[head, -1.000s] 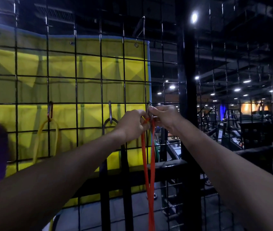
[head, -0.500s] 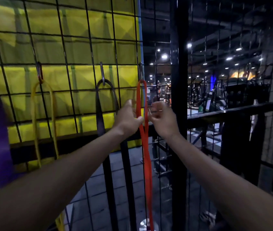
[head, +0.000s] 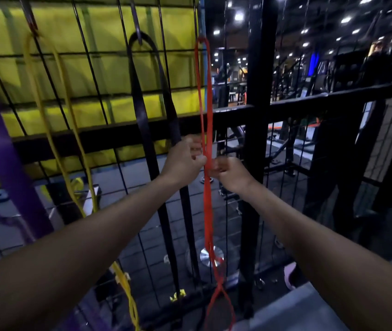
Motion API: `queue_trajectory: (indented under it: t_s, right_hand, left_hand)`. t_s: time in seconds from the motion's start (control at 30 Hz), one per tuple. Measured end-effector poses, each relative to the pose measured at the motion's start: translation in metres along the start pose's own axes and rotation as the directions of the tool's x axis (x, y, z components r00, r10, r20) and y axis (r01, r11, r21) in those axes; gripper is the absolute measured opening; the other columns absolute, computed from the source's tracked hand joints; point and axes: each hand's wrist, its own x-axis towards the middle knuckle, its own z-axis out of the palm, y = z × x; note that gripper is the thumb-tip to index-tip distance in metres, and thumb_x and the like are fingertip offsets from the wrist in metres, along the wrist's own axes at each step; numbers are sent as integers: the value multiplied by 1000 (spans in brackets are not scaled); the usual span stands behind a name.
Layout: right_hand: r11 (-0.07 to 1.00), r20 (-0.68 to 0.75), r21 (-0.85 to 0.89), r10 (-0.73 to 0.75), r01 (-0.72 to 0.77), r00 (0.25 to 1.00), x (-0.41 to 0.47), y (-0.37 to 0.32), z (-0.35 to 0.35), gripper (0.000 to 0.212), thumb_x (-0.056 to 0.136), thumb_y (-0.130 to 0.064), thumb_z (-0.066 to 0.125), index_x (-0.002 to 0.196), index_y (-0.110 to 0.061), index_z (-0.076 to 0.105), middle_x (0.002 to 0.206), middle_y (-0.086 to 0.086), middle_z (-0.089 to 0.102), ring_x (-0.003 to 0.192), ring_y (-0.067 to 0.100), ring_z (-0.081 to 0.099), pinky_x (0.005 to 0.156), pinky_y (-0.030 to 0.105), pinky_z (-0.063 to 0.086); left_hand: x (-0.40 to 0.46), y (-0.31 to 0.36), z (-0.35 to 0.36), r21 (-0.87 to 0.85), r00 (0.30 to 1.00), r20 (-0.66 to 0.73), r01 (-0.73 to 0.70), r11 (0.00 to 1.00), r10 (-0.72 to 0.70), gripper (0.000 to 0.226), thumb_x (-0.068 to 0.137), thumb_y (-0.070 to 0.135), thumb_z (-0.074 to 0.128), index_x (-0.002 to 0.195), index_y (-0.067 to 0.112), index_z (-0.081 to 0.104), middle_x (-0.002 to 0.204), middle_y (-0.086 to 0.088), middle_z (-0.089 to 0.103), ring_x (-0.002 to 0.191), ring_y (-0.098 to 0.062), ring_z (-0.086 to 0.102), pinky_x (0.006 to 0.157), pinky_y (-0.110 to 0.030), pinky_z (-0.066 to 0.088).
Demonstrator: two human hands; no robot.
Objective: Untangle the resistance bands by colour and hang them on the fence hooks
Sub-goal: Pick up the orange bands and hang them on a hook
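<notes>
We pinched the thin red rubber resistance band [head: 205,96] between left hand [head: 182,161] and right hand [head: 229,173]; it hung vertically, twisted below our fingers.

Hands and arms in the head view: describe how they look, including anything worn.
Both forearms are bare up to the frame's lower edge; no sleeves show. The left hand and right hand are bare too: no gloves, and no watch, bracelet or ring is visible on the wrists or fingers. No markings can be made out in the dim light.
</notes>
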Motion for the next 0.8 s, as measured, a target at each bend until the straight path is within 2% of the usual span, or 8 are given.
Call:
queue_trajectory:
  t_s: [0.1,0.2,0.37,0.5,0.57,0.67,0.73,0.8]
  right_hand:
    - [999,48,53,7,-9,999,-15,8,-1,15,87,0,59,99,8,62,89,11,60,82,16,56,67,15,45]
    - [996,46,84,-6,2,999,-32,21,0,11,84,6,59,90,-2,56,78,2,55,71,9,52,67,19,45]
    - [987,96,-140,97,-83,991,-65,68,11,18,79,-1,53,66,-8,42,56,-2,48,53,9,47,53,23,42]
    - [933,159,-238,310,-268,937,-95,123,25,18,86,-6,59,84,-23,56,80,-3,56,80,13,53,78,27,47]
    - [936,174,-204,324,-288,930,-116,142,32,18,85,-8,61,85,-27,63,82,-4,59,81,10,55,78,25,46]
    - [931,171,-238,320,-277,932,-138,173,41,37,78,-9,67,60,-38,53,74,-7,58,75,8,54,74,29,47]
    - [910,160,-273,363,-313,918,-147,196,47,39,77,-5,67,56,-34,50,72,1,58,73,14,55,74,35,49]
    - [912,119,-244,367,-331,923,-151,214,52,35,79,-4,66,62,-32,56,74,4,61,73,14,58,71,23,49]
  left_hand:
    - [-13,-8,11,-37,999,48,21,999,-19,25,91,9,54,114,18,52,113,-2,59,108,-16,57,96,-29,47]
    - [-26,-21,28,-8,997,54,51,999,-50,33,91,5,50,124,6,50,117,-7,58,111,-18,55,96,-27,44]
    - [-61,-67,71,16,982,141,122,992,-123,33,92,3,50,124,-1,50,114,-12,58,108,-21,54,93,-26,42]
    - [-91,-103,111,-34,911,315,292,956,-267,38,89,0,52,127,2,49,122,-5,54,110,-16,52,91,-23,42]
    - [-104,-113,129,-38,906,354,263,964,-233,28,85,5,60,113,4,59,107,-1,55,101,-15,55,83,-22,43]
    - [-114,-123,152,-144,888,433,239,960,-156,12,78,12,63,89,12,58,91,-6,58,83,-13,59,73,-27,46]
    - [-113,-131,168,-134,881,438,259,957,-177,9,83,8,63,86,6,56,84,-6,62,77,-8,61,73,-24,49]
    - [-111,-143,185,-74,875,423,291,954,-234,13,83,13,66,92,6,62,89,-5,66,83,-14,64,81,-32,53]
